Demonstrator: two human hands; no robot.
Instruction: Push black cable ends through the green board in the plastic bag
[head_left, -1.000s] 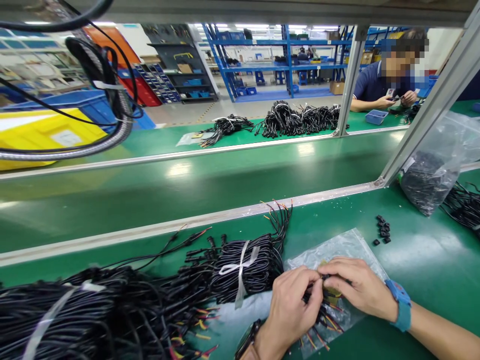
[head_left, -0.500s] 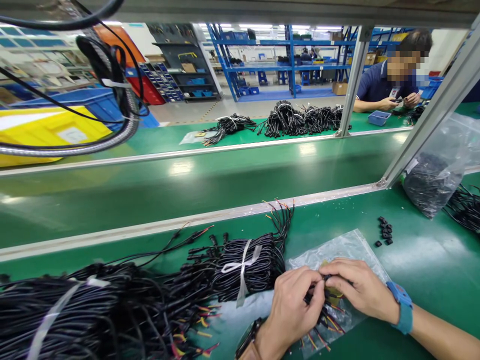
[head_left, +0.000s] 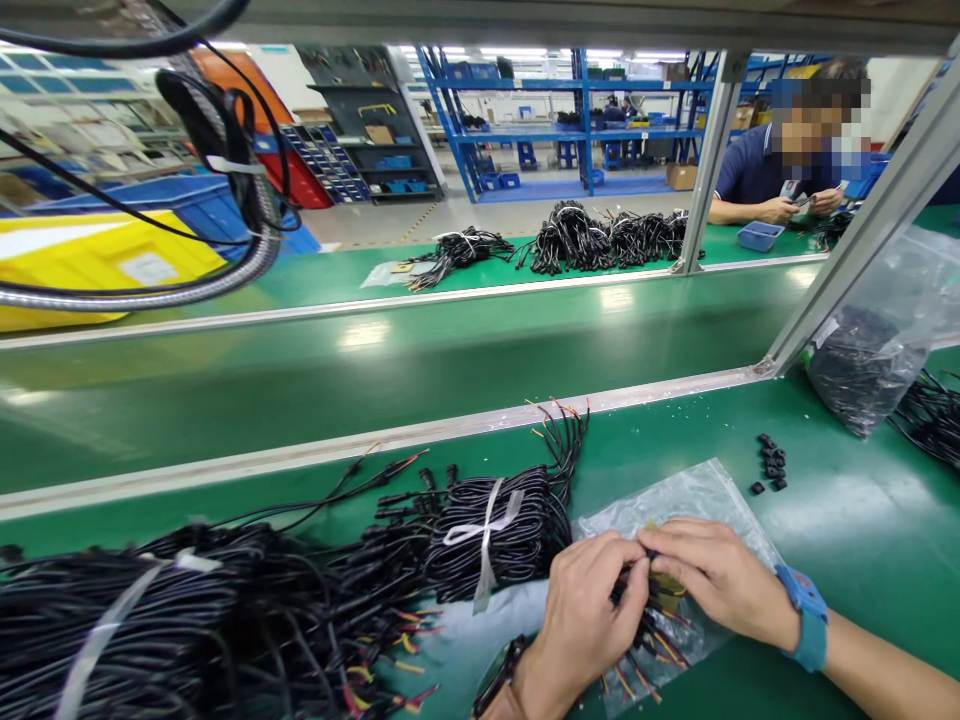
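Note:
My left hand (head_left: 585, 610) and my right hand (head_left: 712, 575) meet over a clear plastic bag (head_left: 697, 495) on the green bench. Both are pinched on a small black connector (head_left: 651, 556) at the end of thin black wires (head_left: 649, 635) with red and yellow cores. A blue band sits on my right wrist (head_left: 806, 615). Just left of my hands lies a coiled bundle of black cables tied with a white strap (head_left: 487, 530). A larger pile of black cables (head_left: 187, 630) fills the lower left.
Several small black parts (head_left: 769, 465) lie on the bench to the right. A plastic bag of black parts (head_left: 862, 365) leans at the far right by a metal post (head_left: 847, 240). A green conveyor (head_left: 375, 370) runs across. Another person (head_left: 780, 170) works beyond it, near more cable bundles (head_left: 592, 240).

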